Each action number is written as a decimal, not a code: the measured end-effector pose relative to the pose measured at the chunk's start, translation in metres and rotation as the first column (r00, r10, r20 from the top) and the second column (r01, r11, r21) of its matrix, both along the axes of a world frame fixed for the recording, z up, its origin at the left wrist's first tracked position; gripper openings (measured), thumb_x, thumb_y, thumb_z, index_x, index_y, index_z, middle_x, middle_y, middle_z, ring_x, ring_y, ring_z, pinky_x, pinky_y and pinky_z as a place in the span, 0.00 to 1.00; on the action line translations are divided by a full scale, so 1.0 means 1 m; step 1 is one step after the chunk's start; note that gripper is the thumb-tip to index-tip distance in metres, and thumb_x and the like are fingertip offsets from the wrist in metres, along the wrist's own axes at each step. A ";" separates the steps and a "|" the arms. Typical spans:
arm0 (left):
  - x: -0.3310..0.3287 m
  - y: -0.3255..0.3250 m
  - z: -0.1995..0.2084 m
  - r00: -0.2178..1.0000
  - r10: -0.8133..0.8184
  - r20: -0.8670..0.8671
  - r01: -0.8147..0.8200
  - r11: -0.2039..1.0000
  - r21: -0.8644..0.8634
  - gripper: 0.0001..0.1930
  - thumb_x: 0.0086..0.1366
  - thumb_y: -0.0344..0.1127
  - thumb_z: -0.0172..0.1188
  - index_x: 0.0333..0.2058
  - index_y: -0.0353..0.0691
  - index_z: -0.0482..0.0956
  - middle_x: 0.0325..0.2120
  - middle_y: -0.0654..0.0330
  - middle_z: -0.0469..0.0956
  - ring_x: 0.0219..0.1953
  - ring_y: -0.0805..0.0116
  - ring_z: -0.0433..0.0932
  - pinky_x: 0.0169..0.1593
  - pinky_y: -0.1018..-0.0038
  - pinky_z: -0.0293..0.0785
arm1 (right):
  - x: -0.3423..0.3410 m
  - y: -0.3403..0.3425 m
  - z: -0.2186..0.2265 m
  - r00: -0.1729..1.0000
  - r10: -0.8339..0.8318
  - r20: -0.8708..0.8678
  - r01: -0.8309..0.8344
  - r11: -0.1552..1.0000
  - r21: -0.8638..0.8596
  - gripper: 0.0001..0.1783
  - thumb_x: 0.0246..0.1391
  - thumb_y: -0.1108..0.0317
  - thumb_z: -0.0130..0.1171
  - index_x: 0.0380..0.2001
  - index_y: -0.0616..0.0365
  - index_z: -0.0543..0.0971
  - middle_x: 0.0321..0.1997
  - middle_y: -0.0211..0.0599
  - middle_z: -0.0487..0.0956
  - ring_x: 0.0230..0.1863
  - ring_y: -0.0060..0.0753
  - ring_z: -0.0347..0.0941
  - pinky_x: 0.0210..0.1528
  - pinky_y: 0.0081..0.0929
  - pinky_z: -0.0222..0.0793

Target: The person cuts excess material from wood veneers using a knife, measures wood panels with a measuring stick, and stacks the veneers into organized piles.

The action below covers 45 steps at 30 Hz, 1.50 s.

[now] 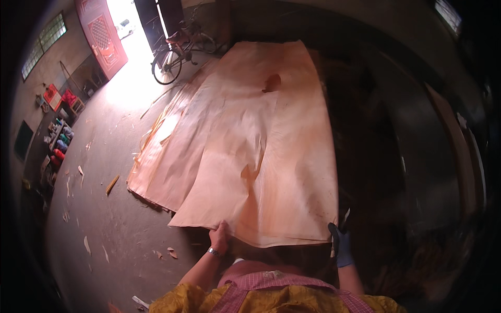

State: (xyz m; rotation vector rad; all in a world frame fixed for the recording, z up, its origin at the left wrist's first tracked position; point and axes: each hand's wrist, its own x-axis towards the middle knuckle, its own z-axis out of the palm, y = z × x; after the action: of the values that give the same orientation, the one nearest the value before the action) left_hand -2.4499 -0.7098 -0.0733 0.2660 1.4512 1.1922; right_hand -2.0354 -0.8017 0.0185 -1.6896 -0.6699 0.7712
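A large, thin wood veneer sheet [292, 151] lies over a stack of similar sheets [162, 182], its near edge raised and rippled. A fold with a tear runs up its middle, and a dark hole shows near the far end. My bare left hand [219, 239], with a watch at the wrist, is closed on the near edge, left of the middle. At the near right corner my right hand [342, 248], in a blue-grey glove, is closed on the sheet. A pale pointed piece [345, 217], perhaps a blade, sticks up beside that glove; the hand hides its lower part.
Veneer scraps [112, 184] litter the concrete floor [99, 156] on the left. A bicycle [175, 60] stands beyond the stack, near an open red door [102, 36]. Along the left wall is a shelf with bottles [61, 141]. The right side is dark, with upright boards [454, 135].
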 end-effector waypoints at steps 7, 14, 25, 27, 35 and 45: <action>0.210 -0.093 0.093 0.948 -0.318 0.002 0.309 0.922 0.234 0.10 0.68 0.38 0.55 0.39 0.39 0.80 0.31 0.65 0.80 0.30 0.74 0.79 0.34 0.76 0.78 | 0.130 -0.108 0.102 0.996 -0.020 -0.089 0.008 0.991 -0.130 0.30 0.47 0.62 0.70 0.49 0.71 0.74 0.48 0.38 0.76 0.48 0.34 0.71 0.53 0.30 0.65; 0.396 -0.136 0.162 0.861 -0.495 0.115 0.418 0.819 0.393 0.14 0.68 0.39 0.55 0.44 0.34 0.78 0.37 0.58 0.82 0.36 0.68 0.82 0.39 0.71 0.80 | 0.338 -0.190 0.106 0.996 -0.076 0.053 0.067 0.986 0.153 0.26 0.46 0.62 0.71 0.46 0.65 0.77 0.46 0.32 0.77 0.44 0.27 0.72 0.49 0.28 0.67; 0.676 -0.152 0.213 0.878 -0.476 -0.053 0.464 0.817 0.344 0.14 0.66 0.40 0.59 0.43 0.34 0.79 0.35 0.64 0.80 0.34 0.76 0.78 0.37 0.76 0.77 | 0.621 -0.252 0.152 0.974 -0.206 0.096 0.216 0.971 -0.102 0.30 0.47 0.57 0.69 0.49 0.66 0.76 0.45 0.35 0.77 0.43 0.27 0.71 0.47 0.26 0.68; 0.749 -0.152 0.211 0.877 -0.473 0.085 0.365 0.771 0.522 0.17 0.63 0.40 0.63 0.45 0.34 0.76 0.36 0.64 0.78 0.33 0.76 0.77 0.35 0.77 0.77 | 0.708 -0.276 0.146 0.929 -0.231 0.288 0.225 0.973 0.056 0.32 0.47 0.57 0.69 0.50 0.69 0.73 0.51 0.37 0.74 0.49 0.28 0.68 0.54 0.27 0.63; 0.923 -0.174 0.211 0.868 -0.496 0.016 0.428 0.766 0.480 0.14 0.64 0.35 0.62 0.45 0.34 0.75 0.38 0.64 0.78 0.39 0.78 0.74 0.43 0.80 0.71 | 0.909 -0.326 0.148 0.826 -0.329 0.458 0.404 0.912 -0.074 0.31 0.49 0.58 0.67 0.50 0.71 0.72 0.48 0.41 0.76 0.46 0.34 0.71 0.51 0.29 0.66; 1.086 -0.265 0.156 0.909 -0.287 0.303 0.270 0.958 0.097 0.16 0.62 0.47 0.62 0.35 0.37 0.79 0.33 0.60 0.78 0.29 0.67 0.78 0.28 0.73 0.77 | 1.181 -0.400 0.092 0.788 -0.176 0.590 0.350 0.916 -0.195 0.38 0.50 0.53 0.66 0.55 0.71 0.68 0.58 0.54 0.70 0.58 0.44 0.67 0.61 0.35 0.61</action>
State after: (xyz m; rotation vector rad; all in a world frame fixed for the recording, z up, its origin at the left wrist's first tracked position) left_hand -1.3642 -0.9750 0.0824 0.2947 1.0641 0.9886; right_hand -0.8541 -1.2021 0.1102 -2.2675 -0.7107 0.1515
